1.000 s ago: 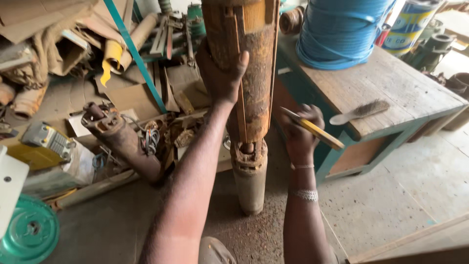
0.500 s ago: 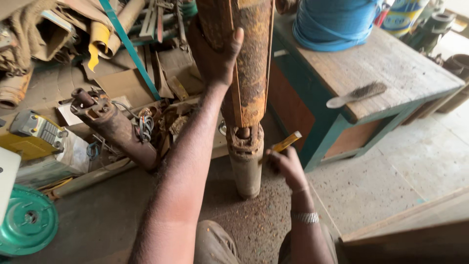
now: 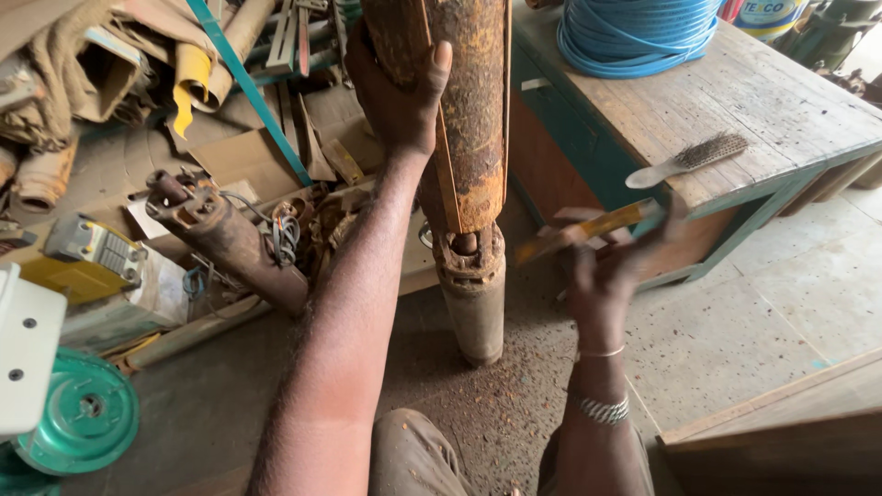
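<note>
Workshop, no doubt, prob. a repair shop. Worn wooden table [image 3: 735,110] w/ teal legs, wire brush [image 3: 689,158] on it, coil of blue hose [image 3: 634,32] behind. Concrete floor [image 3: 735,340] dusted w/ rust flakes. Scrap heap at left: rusty pipe [image 3: 225,241], cardboard, metal bits, green wheel [image 3: 83,422].

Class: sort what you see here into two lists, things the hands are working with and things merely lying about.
In use:
left hand gripping the upright rusty metal cylinder
right hand holding a yellow-handled tool

Lying about:
wire brush on wooden bench
blue coiled hose
green round disc
</note>
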